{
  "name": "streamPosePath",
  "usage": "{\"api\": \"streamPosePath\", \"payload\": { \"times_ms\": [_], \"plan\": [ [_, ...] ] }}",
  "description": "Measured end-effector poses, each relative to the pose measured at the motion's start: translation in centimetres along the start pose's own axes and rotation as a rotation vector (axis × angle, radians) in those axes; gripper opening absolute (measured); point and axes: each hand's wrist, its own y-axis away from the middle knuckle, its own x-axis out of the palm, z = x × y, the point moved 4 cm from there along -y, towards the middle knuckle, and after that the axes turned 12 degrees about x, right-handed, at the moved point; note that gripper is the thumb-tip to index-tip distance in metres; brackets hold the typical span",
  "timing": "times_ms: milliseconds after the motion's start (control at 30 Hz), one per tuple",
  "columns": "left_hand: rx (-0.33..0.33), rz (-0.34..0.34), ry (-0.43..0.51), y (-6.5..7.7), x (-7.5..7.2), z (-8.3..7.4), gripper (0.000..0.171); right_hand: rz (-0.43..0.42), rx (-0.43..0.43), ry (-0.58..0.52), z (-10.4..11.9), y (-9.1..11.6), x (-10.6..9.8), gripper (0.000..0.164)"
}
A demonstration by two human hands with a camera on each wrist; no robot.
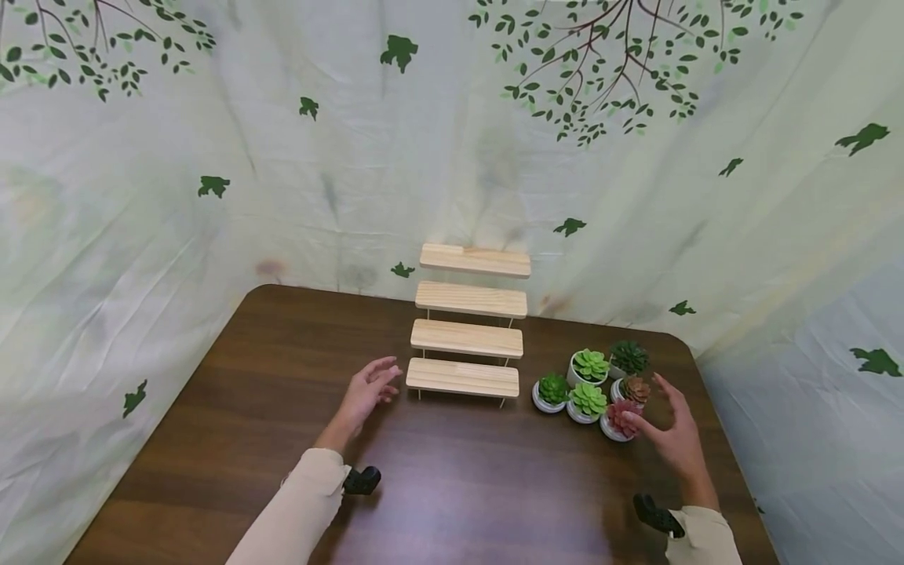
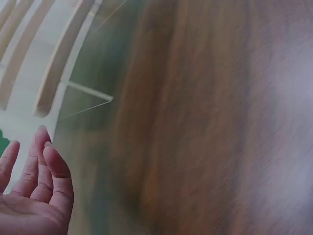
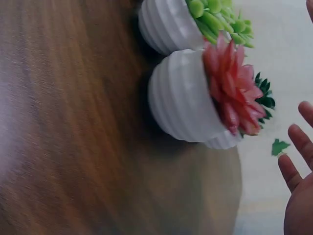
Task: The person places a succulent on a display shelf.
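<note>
My left hand hovers just left of a tiered wooden display stand, its fingers relaxed and holding nothing. In the left wrist view, the fingertips come close to the end of the stand's lowest tier. On the right, my right hand is spread beside a cluster of small potted succulents. Its thumb is nearest the red succulent, which sits in a ribbed white pot. The right wrist view shows a gap between fingers and pot. A reddish-brown succulent stands just behind the red one.
Several green succulents fill out the cluster, among them a dark one at the back and a bright one in front. All stand on a brown wooden table. A leaf-printed cloth hangs right behind its far edge.
</note>
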Motion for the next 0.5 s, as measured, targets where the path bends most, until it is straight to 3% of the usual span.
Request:
{"api": "streamPosePath", "payload": {
  "times_ms": [133,267,367,500],
  "plan": [
    [0.039,0.02,0.092,0.6,0.6,1.0,0.05,-0.043,0.024,-0.027,-0.7,0.7,0.4,0.084],
    [-0.026,0.018,0.129,1.0,0.9,1.6,0.051,-0.133,0.075,-0.073,-1.4,1.3,1.0,0.081],
    [-0.115,0.0,0.103,1.0,1.0,1.9,0.05,-0.186,0.127,-0.103,-2.1,1.9,1.6,0.077],
    [-0.128,0.013,0.107,1.1,1.2,2.0,0.048,-0.225,0.191,-0.174,-3.0,2.5,2.4,0.07]
  ]
}}
